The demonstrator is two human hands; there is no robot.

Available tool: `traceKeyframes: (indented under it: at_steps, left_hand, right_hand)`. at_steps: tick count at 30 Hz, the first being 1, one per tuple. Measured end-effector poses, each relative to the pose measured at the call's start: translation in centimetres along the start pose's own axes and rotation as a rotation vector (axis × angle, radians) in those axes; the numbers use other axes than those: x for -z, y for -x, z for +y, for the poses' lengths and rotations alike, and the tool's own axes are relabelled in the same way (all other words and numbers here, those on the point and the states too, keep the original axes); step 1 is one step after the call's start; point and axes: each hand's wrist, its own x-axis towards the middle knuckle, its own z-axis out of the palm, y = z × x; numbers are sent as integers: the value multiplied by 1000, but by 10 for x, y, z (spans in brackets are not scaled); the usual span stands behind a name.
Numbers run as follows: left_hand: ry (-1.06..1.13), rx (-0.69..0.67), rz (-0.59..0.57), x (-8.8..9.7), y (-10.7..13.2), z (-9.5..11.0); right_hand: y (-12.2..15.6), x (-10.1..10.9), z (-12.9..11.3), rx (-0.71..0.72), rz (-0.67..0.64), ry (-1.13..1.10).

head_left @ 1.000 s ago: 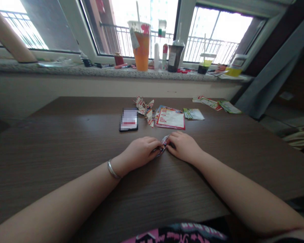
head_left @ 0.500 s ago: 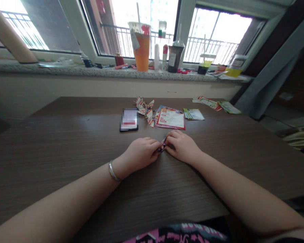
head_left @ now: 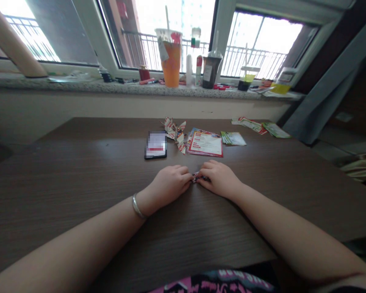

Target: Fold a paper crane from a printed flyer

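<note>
Between my two hands lies a small piece of folded paper [head_left: 195, 177], dark and multicoloured, mostly covered by fingers. My left hand [head_left: 172, 183], with a silver bangle at the wrist, pinches its left end low over the table. From the other side my right hand [head_left: 218, 177] has thumb and fingers closed on the right end. Just beyond the hands are folded paper cranes [head_left: 176, 132] with red-striped wings, and right of them a stack of printed paper sheets [head_left: 205, 142] with a red border. The folded piece's exact shape is hidden.
A phone [head_left: 155, 145] lies on the brown table [head_left: 64, 183], left of the cranes. Small green cards [head_left: 233, 138] and more cards [head_left: 251, 124] lie to the right. On the windowsill [head_left: 125, 88] stand an orange drink cup [head_left: 171, 59], a dark drink cup [head_left: 212, 70] and several bottles.
My right fingers have come down lower over the folded paper, and the part that stuck up between the hands now lies flatter. My left hand has barely moved.
</note>
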Motion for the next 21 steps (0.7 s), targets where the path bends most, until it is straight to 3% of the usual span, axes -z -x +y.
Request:
traceKeyframes:
  at_steps: [12, 21]
  left_hand:
    - [18, -22, 15, 0, 0, 0]
    - [-5, -20, -9, 1, -2, 0]
  right_hand:
    - [1, -3, -1, 37, 21, -66]
    - [-2, 2, -8, -13, -1, -8]
